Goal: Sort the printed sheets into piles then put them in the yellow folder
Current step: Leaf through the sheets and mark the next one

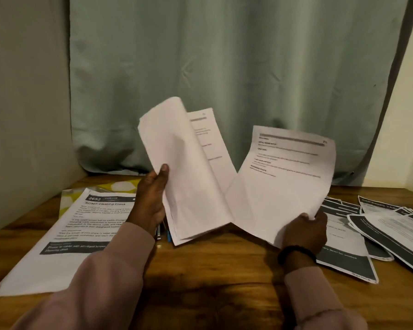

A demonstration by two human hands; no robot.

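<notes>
Gripping sheet stack point(191, 186) in left hand point(150, 201); right hand point(301, 232) pinching single sheet point(281, 177).

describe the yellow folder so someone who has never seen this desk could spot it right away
Start at the wooden table and go to its far left corner by the curtain. The yellow folder lies flat there, mostly covered by the sheet headed Screen Cleaning Check. It is the only yellow, white-patterned thing; everything around it is black-and-white paper.

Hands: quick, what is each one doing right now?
Left hand: grips a sheaf of sheets.
Right hand: pinches a single sheet.
</notes>
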